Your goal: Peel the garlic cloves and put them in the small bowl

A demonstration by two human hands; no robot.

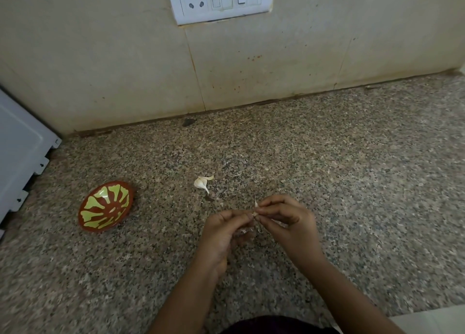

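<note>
Garlic clove (255,214) is sitting pinched between both hands over the granite counter (352,182); left hand (226,233) is gripping it from the left, right hand (286,220) is nipping it where a sliver of skin is sticking up; its long axis is hidden by fingers; small bowl (105,206) is lying well off left, nearer the left hand, looking empty; unpeeled garlic piece (201,182) is lying just beyond the hands.

We see a speckled granite table (352,182) meeting a stained beige wall (100,56) that carries a white socket-and-switch plate (219,0). At left stands a white panel (17,152), perhaps an appliance's side.
</note>
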